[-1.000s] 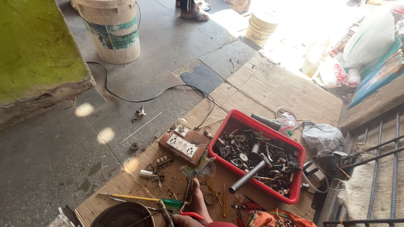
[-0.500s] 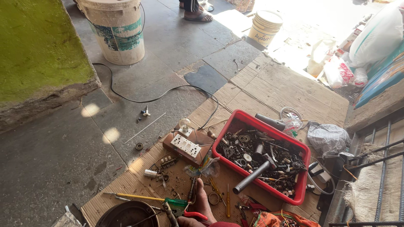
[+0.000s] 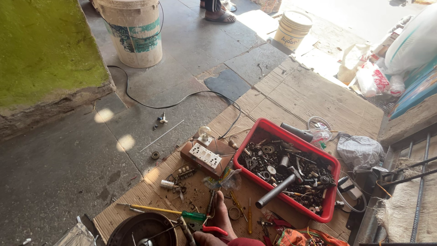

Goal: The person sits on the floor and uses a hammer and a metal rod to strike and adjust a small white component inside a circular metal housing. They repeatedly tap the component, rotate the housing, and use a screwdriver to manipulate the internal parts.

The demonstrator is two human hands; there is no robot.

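Hand [image 3: 222, 217] at the frame's bottom edge, grip impossible to tell, red-handled pliers [image 3: 210, 228] just below it, red tray [image 3: 286, 173] right, bare cardboard [image 3: 314, 91] beyond.

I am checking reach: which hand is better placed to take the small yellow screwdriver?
Probably the right: the only hand in view, seemingly the right, lies just left of the screwdriver. The left is not in view.

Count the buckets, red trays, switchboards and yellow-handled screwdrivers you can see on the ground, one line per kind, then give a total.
Buckets: 2, a large white bucket and a small cream bucket
Red tray: 1
Switchboard: 1
Yellow-handled screwdriver: 1
Total: 5
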